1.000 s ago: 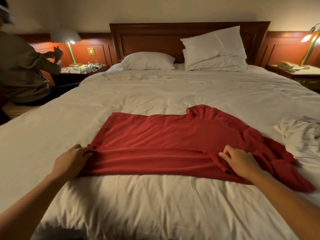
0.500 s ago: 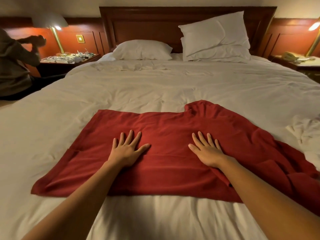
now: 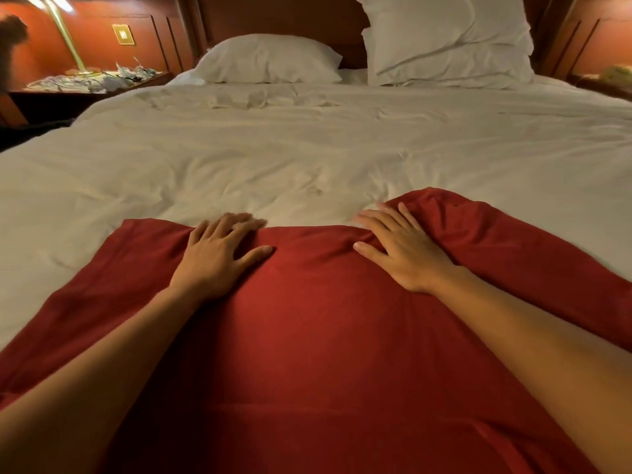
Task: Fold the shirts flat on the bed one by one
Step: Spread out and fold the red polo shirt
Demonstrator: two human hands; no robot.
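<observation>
Shirt [image 3: 325,336] flat on bed [image 3: 307,148]; left hand [image 3: 213,258], right hand [image 3: 407,254] press it, fingers straight, spread.

Both hands [image 3: 215,258] [image 3: 405,256] flat, palms down

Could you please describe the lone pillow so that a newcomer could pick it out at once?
Start at the dark wooden headboard behind the wide white bed. Below it, toward the cluttered bedside table, lies one plump white pillow. Unlike the taller stack of white pillows beside it, it lies alone, flat and low.
</observation>
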